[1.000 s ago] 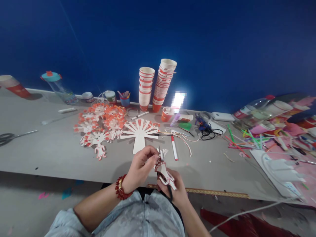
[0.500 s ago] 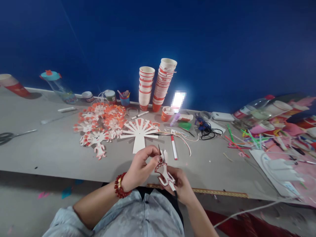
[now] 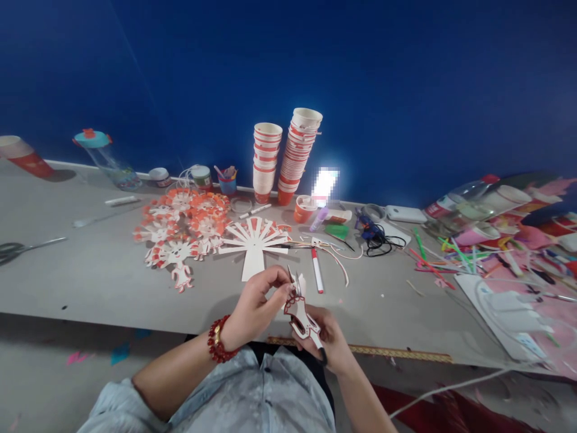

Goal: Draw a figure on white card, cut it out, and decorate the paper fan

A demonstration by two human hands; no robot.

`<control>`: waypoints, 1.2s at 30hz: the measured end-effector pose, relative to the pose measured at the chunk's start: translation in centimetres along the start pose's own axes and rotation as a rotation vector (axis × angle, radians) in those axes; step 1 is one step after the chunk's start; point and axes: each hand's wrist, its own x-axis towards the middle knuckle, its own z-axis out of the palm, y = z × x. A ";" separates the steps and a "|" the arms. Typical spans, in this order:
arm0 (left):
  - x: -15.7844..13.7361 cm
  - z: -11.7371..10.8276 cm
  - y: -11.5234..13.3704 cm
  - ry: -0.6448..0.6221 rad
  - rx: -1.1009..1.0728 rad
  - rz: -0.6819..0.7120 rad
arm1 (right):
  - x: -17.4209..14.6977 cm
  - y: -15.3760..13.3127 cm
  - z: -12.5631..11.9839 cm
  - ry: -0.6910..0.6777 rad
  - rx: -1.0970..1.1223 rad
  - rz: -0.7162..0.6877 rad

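Near the table's front edge, my left hand [image 3: 261,304] pinches the edge of a small white paper cutout [image 3: 300,316]. Red outlines, scallops and dots mark this dress-shaped piece. My right hand [image 3: 332,340] is closed around the scissors [image 3: 323,356]; their black handle shows below the cutout. The slim metal blades stick up past its scalloped edge, slightly parted, close to my left fingertips. The paper covers the middle of the scissors and some of my right fingers. Just beyond my hands lies a fringed white paper cup [image 3: 255,258], cut into strips and spread out flat.
Finished orange-and-white paper figures [image 3: 180,255] are heaped on the left. Tall stacks of paper cups [image 3: 267,162] stand by the blue wall. A red-and-white marker [image 3: 317,273] lies ahead, with a glue gun [image 3: 370,228] behind. Craft scraps [image 3: 487,252] crowd the right. Other scissors [image 3: 27,248] lie far left.
The cutout and scissors have shifted very slightly, and the blade tips look a little farther apart. My left hand keeps its pinch on the paper.
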 end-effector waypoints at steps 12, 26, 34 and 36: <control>0.1 -0.2 0.0 -0.030 0.009 -0.014 | 0.2 0.2 -0.3 0.049 -0.106 -0.069; 0.4 -0.2 0.3 -0.083 0.064 -0.019 | 0.0 -0.2 -1.3 -0.063 -0.107 0.002; 0.2 -0.1 0.3 -0.060 0.049 -0.007 | 0.0 0.1 -1.2 -0.033 -0.134 0.029; 0.2 0.0 0.4 -0.063 0.045 -0.009 | -0.1 0.2 -1.1 -0.022 -0.124 0.027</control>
